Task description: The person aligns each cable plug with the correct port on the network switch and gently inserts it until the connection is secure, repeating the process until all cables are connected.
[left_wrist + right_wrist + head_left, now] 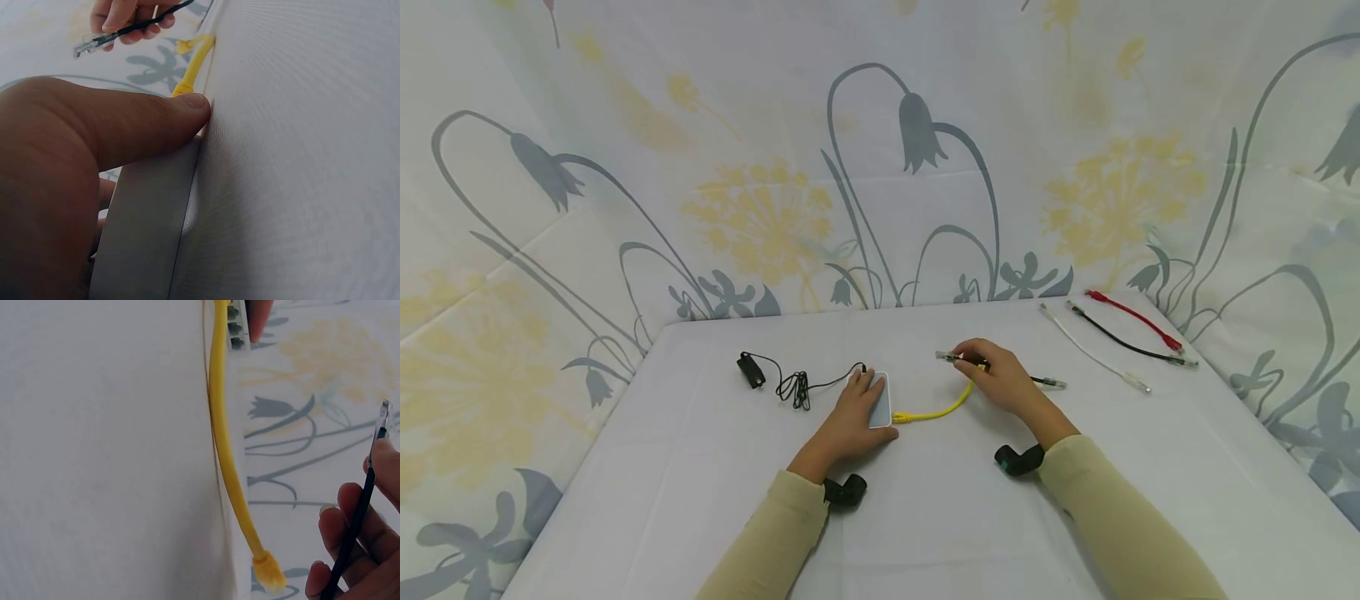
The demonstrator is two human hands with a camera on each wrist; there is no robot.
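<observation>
Left hand [850,417] grips white box [882,403] on tabletop [925,525] between thumb and fingers, yellow cable [938,414] at its right side; right hand [996,377], fingers curled, pinches black cable [356,528] near clear plug [86,47], off to the right.

a hand could pass between the forearms over the near tabletop [932,517] (wrist cameras [1018,460] jut in a little). beyond, the yellow cable [942,412] crosses between the white box [881,408] and right hand [1000,382], which grips a black cable [1048,382]. a coiled cord [795,389] obstructs the left hand's [848,421] outer side; the white cable [1078,347] obstructs the right's.
</observation>
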